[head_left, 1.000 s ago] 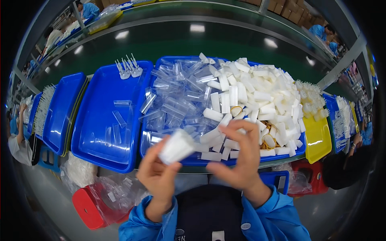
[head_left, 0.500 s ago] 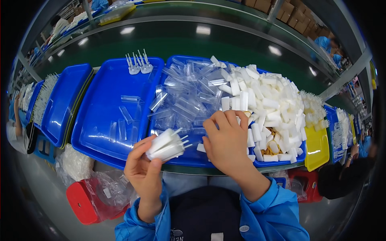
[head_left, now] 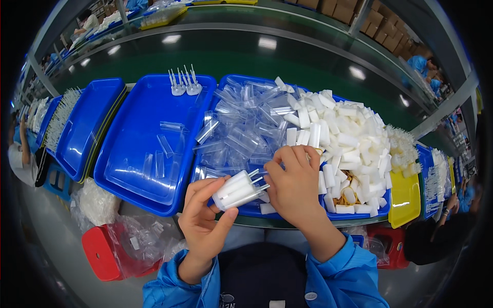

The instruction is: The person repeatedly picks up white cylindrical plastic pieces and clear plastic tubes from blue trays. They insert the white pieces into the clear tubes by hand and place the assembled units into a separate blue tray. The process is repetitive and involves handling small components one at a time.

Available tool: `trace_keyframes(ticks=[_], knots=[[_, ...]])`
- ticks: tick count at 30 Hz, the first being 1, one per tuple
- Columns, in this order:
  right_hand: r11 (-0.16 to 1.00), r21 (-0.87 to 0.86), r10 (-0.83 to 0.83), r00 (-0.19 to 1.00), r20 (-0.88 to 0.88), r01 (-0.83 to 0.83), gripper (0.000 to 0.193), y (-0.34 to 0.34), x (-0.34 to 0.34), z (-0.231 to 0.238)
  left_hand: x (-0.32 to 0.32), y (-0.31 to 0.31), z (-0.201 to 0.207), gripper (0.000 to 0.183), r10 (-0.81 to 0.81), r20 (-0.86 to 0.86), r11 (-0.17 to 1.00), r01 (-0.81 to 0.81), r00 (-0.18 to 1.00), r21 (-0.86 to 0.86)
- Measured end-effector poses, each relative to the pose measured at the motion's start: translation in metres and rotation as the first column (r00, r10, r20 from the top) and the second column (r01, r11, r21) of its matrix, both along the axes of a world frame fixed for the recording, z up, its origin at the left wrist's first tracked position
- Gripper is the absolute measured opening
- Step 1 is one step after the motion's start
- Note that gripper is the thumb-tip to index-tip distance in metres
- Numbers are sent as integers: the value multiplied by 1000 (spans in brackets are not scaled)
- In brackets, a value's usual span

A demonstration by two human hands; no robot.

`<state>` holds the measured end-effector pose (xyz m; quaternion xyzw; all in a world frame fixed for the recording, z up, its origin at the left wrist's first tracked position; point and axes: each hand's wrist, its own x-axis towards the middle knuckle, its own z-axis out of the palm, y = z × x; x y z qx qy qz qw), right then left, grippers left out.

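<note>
My left hand point(head_left: 201, 218) grips a bundle point(head_left: 235, 192) of white pieces in clear plastic sleeves, held sideways over the tray's near edge. Thin white rods stick out of its right end, toward my right hand point(head_left: 294, 179). That hand is closed, its fingertips beside the rods, with a thin yellowish rubber band point(head_left: 320, 151) showing at its fingers; part of the band is hidden. Beyond both hands lies a heap of clear plastic sleeves point(head_left: 241, 141). White foam-like blocks point(head_left: 354, 136) are piled to the right, around several loose rubber bands point(head_left: 350, 195).
A blue tray point(head_left: 138, 123) at the left holds a few sleeves and small white stands with upright rods point(head_left: 185, 84). A yellow tray point(head_left: 405, 197) lies at the right. Red stools point(head_left: 100, 252) stand below the table. A green conveyor point(head_left: 221, 54) runs behind; people work on either side.
My left hand has brought the bundle rightward and turned it, so its rods now sit close to my right hand. The right hand has shifted slightly down and right.
</note>
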<state>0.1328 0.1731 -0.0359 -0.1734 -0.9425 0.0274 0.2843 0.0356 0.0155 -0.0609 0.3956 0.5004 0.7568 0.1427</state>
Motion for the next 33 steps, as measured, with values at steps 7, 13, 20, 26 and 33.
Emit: trace_keyframes(ticks=[7,13,20,26,33], knots=[[991,-134,-36,971,-236,4,12,8,15,15,1,-3,-4,45,-84,212,996,86,974,1],[705,-592,-53,803,-593,-391,14,7,32,8,11,8,2,48,-121,312,992,129,942,-5],[697,-287,322,645,-693,-657,17,4,50,12,19,11,9,41,-324,397,939,345,859,21],[756,-246,287,645,-708,-607,18,0,64,8,24,13,11,39,-436,525,874,484,731,51],[760,-180,368,642,-672,-624,17,4,73,12,27,15,14,37,-488,512,830,557,707,21]])
